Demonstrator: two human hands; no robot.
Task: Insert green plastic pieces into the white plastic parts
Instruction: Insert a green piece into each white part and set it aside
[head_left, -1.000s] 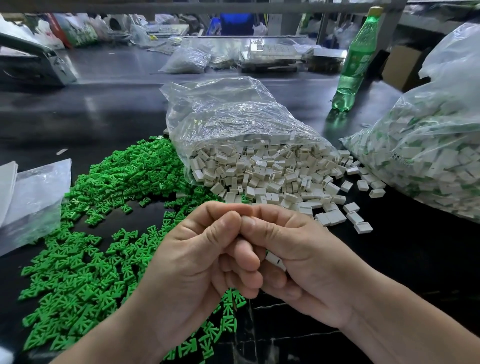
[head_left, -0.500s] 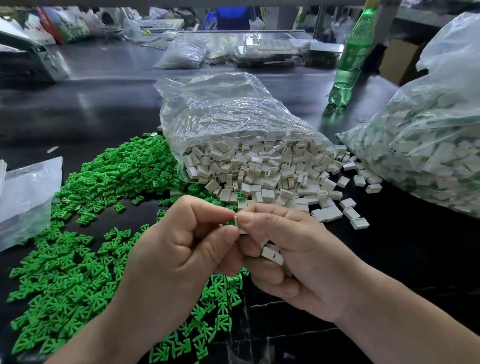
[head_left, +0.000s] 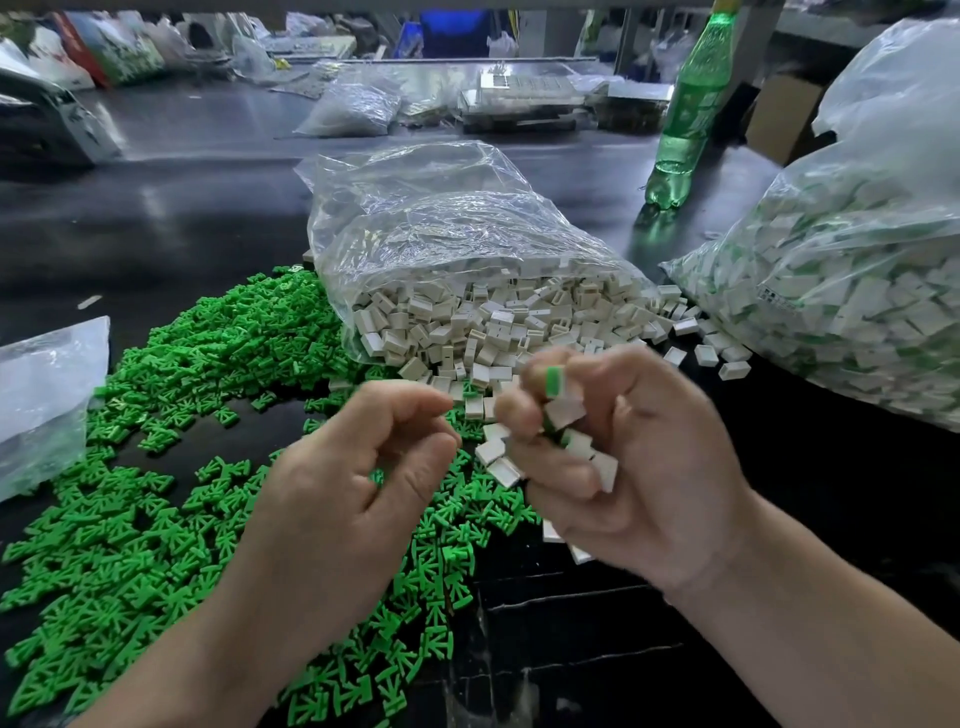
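Observation:
My right hand (head_left: 649, 467) is raised over the black table and grips several white plastic parts (head_left: 576, 441) in its curled fingers. Its fingertips pinch one white part with a green piece (head_left: 555, 382) sticking out of the top. My left hand (head_left: 353, 467) hovers just left of it with curled fingers. A speck of green shows inside them, and I cannot tell if it is held. Loose green pieces (head_left: 182, 519) lie heaped under and left of my hands. White parts (head_left: 493, 322) spill from an open clear bag (head_left: 441, 223) behind them.
A big clear bag (head_left: 857, 291) of white parts with green inside stands at the right. A green bottle (head_left: 691, 104) stands behind it. A flat plastic bag (head_left: 47, 395) lies at the left edge. More bags and clutter sit at the far side of the table.
My hands were pressed together over one part. They have since come apart: the right hand has lifted away to the right with the fitted part, and the left has drawn back to the left.

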